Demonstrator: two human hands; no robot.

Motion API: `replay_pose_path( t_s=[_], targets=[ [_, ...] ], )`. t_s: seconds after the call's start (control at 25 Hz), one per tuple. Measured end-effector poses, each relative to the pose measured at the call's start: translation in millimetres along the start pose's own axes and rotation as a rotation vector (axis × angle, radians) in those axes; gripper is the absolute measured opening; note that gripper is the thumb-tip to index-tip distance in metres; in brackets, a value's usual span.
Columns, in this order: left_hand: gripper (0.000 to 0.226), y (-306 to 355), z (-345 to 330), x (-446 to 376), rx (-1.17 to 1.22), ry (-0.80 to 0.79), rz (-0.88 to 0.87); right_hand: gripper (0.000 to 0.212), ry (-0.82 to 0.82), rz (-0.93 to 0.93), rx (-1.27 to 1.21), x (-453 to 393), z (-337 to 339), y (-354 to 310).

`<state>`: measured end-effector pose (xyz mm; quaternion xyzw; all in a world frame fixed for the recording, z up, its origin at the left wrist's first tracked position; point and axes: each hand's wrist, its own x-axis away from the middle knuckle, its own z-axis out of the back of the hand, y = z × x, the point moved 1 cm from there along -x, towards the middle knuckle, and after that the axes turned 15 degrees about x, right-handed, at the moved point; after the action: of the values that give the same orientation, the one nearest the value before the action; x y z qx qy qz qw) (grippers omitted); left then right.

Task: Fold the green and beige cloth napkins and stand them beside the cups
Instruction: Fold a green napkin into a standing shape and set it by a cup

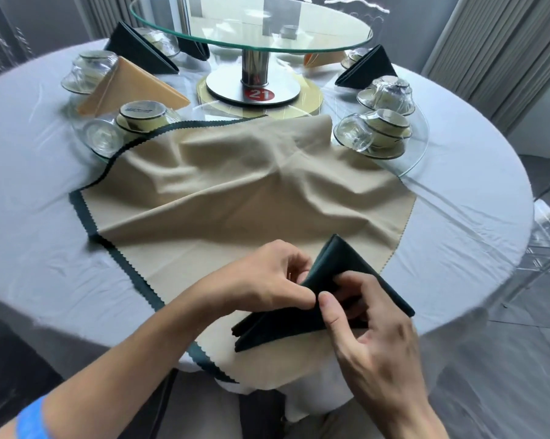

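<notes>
Green napkin [327, 296]: folded into a triangle, peak up, at the near edge of the round table [29, 217], resting on the beige cloth [235, 191]. Both hands grasp it at its middle. Left hand [267, 280]: fingers curled onto the left face of the triangle, thumb and fingertips pinching the fold. Right hand [371, 331]: thumb laid on the front face, fingers tucked into the layers from the right; the napkin's right corner sticks out beyond the knuckles, its lower left points splay out below both hands.

Beige cloth: spread flat but rumpled, a green zigzag border showing along its left side, hanging over the near table edge.

Standing napkins, already folded: beige one [134, 87] and green one [140, 49] far left; green one [367, 69] far right, a beige one [326, 58] behind it.

Cups [142, 117]: upturned on saucers, near left of the cloth; another set [384, 128] near right.

Glass turntable [251, 23]: raised on a metal post at table centre, tag "21" [261, 94] on its base.

Blue wristband [32, 419]: on the left forearm.
</notes>
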<state>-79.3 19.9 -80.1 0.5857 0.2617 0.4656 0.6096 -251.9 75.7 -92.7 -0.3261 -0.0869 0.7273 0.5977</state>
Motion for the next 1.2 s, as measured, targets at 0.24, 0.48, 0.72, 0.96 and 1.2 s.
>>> replay_pose_path(
  t_s=[0.24,0.48,0.72,0.96,1.2],
  targets=[
    [0.009,32,-36,27,-0.177,0.19,-0.498,0.011,-0.039,-0.201,-0.73,-15,13,-18],
    [0.014,28,-29,40,-0.215,0.404,-0.66,0.017,-0.137,-0.108,-0.74,-35,26,-9],
    [0.051,10,16,44,0.007,0.178,-0.267,0.019,-0.513,0.135,-0.451,-70,55,16],
    [0.037,-32,3,24,-0.248,0.474,-0.113,0.045,-0.116,0.22,0.506,-71,1,24],
    [0.053,-83,-16,20,-0.93,0.419,-0.308,0.058,-0.313,0.235,0.584,-24,-64,17]
  ],
)
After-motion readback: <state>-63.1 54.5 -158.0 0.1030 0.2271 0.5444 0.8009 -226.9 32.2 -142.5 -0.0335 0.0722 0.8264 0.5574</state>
